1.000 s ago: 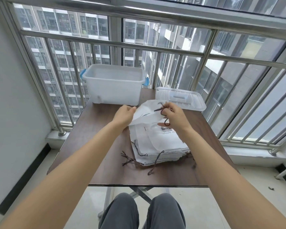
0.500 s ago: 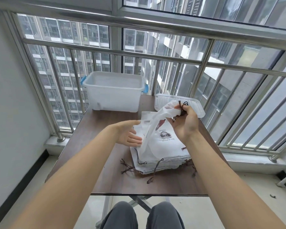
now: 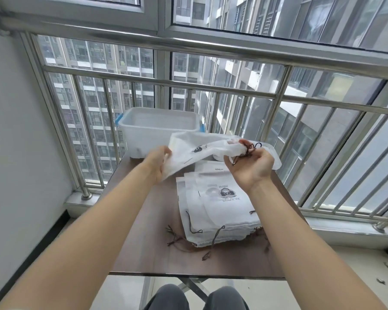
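Note:
A white drawstring bag (image 3: 202,148) with a small dark print hangs stretched between my hands above the table. My left hand (image 3: 159,162) grips its bottom end. My right hand (image 3: 250,163) pinches its gathered mouth and the dark brown cords (image 3: 250,149). Below them lies a stack of flat white drawstring bags (image 3: 220,211) with brown cords trailing off its near edge.
A white plastic tub (image 3: 157,133) with blue latches stands at the table's far edge, its lid (image 3: 276,159) lying flat to the right behind my right hand. The brown table (image 3: 148,242) stands against a steel railing (image 3: 211,86). My knees show below the near edge.
My left hand went from open near the stack to gripping the bag's bottom end. Both hands rose and pulled the bag out sideways. The camera tilted up.

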Demonstrator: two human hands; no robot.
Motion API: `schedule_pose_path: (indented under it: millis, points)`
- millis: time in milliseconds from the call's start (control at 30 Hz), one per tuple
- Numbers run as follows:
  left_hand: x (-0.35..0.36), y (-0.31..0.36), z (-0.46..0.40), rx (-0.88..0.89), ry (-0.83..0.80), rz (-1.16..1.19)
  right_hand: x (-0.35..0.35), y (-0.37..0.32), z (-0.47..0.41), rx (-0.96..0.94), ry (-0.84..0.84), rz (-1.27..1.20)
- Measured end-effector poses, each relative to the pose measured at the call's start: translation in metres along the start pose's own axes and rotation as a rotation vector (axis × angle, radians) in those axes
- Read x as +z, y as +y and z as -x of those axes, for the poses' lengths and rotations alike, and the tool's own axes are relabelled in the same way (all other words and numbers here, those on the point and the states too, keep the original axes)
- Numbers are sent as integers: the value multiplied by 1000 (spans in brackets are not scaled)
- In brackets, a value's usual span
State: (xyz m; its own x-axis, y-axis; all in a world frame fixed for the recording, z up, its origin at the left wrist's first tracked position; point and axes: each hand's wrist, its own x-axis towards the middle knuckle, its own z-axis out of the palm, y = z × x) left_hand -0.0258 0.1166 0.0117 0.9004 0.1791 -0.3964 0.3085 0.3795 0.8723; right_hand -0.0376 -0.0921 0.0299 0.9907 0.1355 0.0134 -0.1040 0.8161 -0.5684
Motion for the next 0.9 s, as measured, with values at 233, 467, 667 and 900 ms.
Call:
schedule_pose_path:
  millis: [233,467,667,900]
  points:
    - [-33,69,-30,494,201,-437,16,15,-46,85,45,106]
    - [-40,118,-95,614,406,-906,55,46,-142,-136,89,856]
    - [-40,131,-163,467,355,-1358,59,67,-220,-224,63,1558]
    - [-48,131,-219,260,265,-1703,63,96,-274,9,-130,2229]
